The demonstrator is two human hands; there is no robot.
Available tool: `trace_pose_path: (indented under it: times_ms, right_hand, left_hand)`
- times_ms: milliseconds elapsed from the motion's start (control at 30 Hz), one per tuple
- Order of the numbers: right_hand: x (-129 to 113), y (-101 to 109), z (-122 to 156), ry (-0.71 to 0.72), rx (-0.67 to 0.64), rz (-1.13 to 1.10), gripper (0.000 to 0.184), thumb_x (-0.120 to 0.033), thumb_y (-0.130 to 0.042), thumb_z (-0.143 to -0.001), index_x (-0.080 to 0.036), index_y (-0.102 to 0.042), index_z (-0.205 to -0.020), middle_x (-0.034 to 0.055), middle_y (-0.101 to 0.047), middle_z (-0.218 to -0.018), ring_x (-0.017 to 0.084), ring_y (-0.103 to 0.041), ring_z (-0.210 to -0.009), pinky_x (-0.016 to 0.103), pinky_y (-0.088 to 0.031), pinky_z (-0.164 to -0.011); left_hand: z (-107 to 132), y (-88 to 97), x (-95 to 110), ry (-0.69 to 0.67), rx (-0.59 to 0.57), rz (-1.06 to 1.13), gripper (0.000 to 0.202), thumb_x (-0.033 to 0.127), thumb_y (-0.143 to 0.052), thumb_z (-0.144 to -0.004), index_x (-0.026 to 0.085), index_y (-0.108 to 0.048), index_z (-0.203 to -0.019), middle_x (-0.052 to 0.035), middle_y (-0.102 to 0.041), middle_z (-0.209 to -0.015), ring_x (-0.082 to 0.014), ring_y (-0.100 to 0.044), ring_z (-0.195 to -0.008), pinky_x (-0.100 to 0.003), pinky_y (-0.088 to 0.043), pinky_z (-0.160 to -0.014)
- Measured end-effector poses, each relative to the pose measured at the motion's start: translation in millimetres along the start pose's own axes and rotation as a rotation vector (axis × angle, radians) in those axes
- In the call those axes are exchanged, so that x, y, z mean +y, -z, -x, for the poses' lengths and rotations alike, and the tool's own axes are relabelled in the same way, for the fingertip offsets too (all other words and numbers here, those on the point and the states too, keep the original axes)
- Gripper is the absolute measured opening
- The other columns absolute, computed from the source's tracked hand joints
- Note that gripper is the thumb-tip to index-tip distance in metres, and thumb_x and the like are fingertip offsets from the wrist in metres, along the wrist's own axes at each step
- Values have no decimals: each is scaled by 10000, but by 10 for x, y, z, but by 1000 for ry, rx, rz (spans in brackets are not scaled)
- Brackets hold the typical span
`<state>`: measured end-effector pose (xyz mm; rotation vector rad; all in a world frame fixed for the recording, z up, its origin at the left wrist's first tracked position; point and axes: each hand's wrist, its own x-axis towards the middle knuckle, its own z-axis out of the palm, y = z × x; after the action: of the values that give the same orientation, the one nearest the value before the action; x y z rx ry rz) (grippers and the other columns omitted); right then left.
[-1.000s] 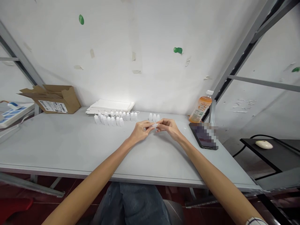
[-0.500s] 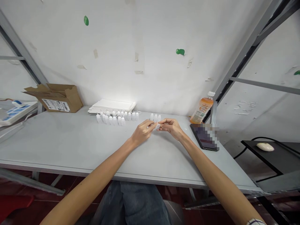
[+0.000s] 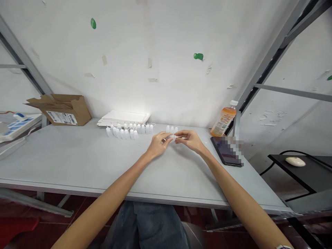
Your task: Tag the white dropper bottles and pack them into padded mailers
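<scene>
Both hands meet over the grey table (image 3: pixel 103 159), right of its middle. A small white bottle-shaped piece (image 3: pixel 171 137), partly covered by fingers, lies sideways between them. My left hand (image 3: pixel 158 143) pinches it from the left with thumb and forefinger. From the right, my right hand (image 3: pixel 190 141) closes its fingertips at the piece's other end. Just behind the fingers stand three small white rounded pieces (image 3: pixel 172 129). Further left, several white bottle-shaped pieces with thin loops at their tops (image 3: pixel 126 133) stand in rows.
A stack of white sheets (image 3: pixel 124 117) lies behind the rows, against the wall. An opened cardboard box (image 3: pixel 64 112) stands at the back left. On the right are an orange drink bottle (image 3: pixel 224 119) and a phone (image 3: pixel 224 152). A pale mouse (image 3: pixel 295 161) rests on a black stand (image 3: pixel 311 176).
The fingers have shifted slightly around the small white piece, which now lies more sideways between the hands. The standing pieces keep their places; the camera view has moved a little.
</scene>
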<state>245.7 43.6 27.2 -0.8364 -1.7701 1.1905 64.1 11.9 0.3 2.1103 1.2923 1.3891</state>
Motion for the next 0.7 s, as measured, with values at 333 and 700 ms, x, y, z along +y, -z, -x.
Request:
trace_pose_path:
  times_ms: [333,700]
  right_hand:
    - [18,-33,35,29,-84,96,329,-409,-665,-744,-120,-699,-897,97,-715,-824,212,-693,-702,352,-574,-675]
    - [106,-6,39,27,-148,181,274,-370,-647,-768,-114,-680,-861,71,-694,-706,212,-689,-665,331,-566,-653]
  left_hand:
    - [-5,32,-7,24,-11,62,247,328,-607,-831,184,-725,-993,-62,-684,-909,-140,-598,-754,-216,-433,-558]
    - [40,-30,-120,-110,-62,3,223,281,-572,-843,191,-727,-975,-63,-695,-965,-145,-608,-742,-233,-465,-614]
